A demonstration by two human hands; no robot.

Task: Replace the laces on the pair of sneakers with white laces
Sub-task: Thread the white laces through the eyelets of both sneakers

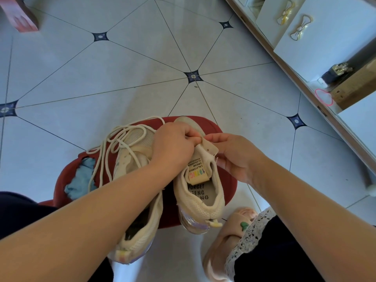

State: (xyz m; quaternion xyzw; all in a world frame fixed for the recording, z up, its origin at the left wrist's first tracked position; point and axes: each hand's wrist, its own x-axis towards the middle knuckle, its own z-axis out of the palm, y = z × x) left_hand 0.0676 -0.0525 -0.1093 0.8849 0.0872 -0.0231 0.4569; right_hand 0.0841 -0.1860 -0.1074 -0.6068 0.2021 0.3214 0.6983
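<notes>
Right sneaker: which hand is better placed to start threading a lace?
Probably the left hand: it pinches at the right sneaker beside the loose lace; the right hand braces the tongue.

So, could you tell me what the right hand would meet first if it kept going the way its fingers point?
Probably the left hand: the right hand points leftward across the sneaker's tongue, and their fingertips nearly meet there.

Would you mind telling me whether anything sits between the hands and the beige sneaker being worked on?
Nothing visible does. The left hand and right hand both already touch the right-side beige mesh sneaker at its tongue. The loose cream lace lies off to the left, over the other sneaker.
</notes>
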